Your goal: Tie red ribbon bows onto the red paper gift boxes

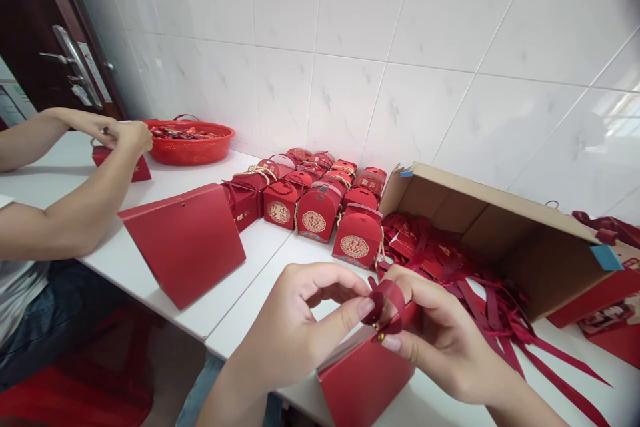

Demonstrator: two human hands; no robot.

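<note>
Just above a red gift box [367,377] on the near table edge, both my hands pinch a dark red ribbon [395,300] that curls into a loop. My left hand [310,327] has thumb and forefinger closed on the ribbon's left side. From the right, my right hand [440,333] grips the same loop, its thumb by a small gold bead or bell [381,337] at the top of the box. Part of the box's upper edge is hidden behind my fingers. Left of my hands, another plain red box [185,240] stands closed on the table.
Several finished-looking red boxes with gold emblems [355,245] stand in rows by the wall. A cardboard carton [480,213] lies on its side, red ribbons [480,300] spilling out. At left, a co-worker's hands [120,133] hold a small red box near a red basin [193,150] of wrapped pieces.
</note>
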